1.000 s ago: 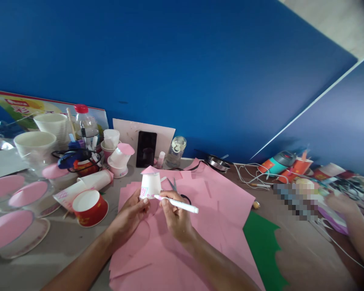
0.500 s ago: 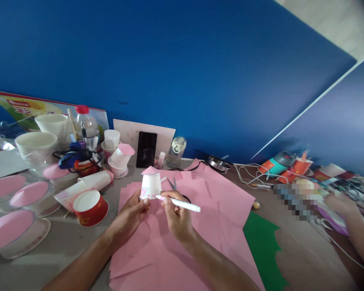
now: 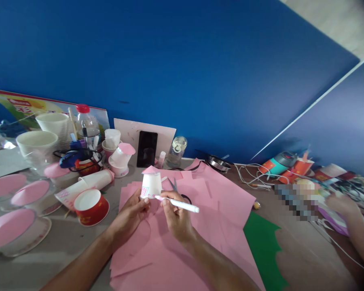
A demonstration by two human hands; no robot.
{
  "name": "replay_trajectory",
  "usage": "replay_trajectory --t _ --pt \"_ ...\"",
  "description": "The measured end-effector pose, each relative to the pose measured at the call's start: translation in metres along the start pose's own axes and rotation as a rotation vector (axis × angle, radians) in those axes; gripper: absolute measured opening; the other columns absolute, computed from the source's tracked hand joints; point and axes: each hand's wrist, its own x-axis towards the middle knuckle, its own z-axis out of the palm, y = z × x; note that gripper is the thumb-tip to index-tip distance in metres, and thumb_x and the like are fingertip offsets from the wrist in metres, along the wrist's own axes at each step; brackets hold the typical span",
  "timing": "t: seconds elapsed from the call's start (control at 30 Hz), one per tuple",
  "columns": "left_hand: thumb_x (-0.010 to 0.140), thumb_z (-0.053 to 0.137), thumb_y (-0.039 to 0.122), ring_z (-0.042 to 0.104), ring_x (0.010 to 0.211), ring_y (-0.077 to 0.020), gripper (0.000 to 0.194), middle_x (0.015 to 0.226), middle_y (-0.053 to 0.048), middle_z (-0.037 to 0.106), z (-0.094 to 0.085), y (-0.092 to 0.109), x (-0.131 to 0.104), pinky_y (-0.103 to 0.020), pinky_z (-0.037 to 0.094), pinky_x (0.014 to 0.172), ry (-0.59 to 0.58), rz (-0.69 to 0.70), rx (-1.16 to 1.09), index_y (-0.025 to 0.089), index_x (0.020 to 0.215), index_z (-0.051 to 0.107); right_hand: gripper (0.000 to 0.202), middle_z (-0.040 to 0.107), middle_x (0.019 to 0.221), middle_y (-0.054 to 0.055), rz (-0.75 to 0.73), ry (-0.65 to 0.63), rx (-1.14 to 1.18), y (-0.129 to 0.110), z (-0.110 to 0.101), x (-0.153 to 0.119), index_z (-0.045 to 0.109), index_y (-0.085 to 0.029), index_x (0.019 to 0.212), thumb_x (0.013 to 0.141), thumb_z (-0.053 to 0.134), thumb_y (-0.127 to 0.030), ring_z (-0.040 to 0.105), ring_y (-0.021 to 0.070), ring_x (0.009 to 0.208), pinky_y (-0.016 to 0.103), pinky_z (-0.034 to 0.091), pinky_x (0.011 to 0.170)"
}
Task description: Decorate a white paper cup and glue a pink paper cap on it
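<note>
Over pink paper sheets [image 3: 218,230], my left hand [image 3: 135,210] holds a small upside-down white paper cup [image 3: 152,184] by its left and lower side. The cup has a pink cone top, a pink grid drawing with a blue edge, and small pink marks along its lower rim. A white marker [image 3: 182,204] is pinched in my right hand [image 3: 177,218], its pink tip at the cup's lower right rim. Behind the right hand lie scissors [image 3: 173,185], partly covered.
Left are pink-topped cups [image 3: 10,228], a red cup [image 3: 91,207] and a bottle [image 3: 87,125]. A phone [image 3: 147,148] leans behind. Green paper [image 3: 262,248], cables and another person's hand [image 3: 342,204] are right.
The marker and my right hand have shifted very slightly at the cup's lower rim. Both hands keep their hold, and the view has moved a little.
</note>
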Motion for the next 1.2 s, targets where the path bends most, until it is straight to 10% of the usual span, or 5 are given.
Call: replay_trajectory --t 1.2 --pt "0.074 0.080 0.030 0.049 0.069 -0.0133 0.020 0.074 0.000 0.058 -0.0027 0.0000 0.0023 -0.027 0.044 0.067 0.022 0.001 -0.140 0.016 0.082 0.068 0.025 0.053 0.064 -0.001 0.098 0.024 0.188 0.0090 0.0012 0.0010 0.063 -0.017 0.091 0.096 0.048 -0.036 0.038 0.0095 0.049 0.023 0.031 0.046"
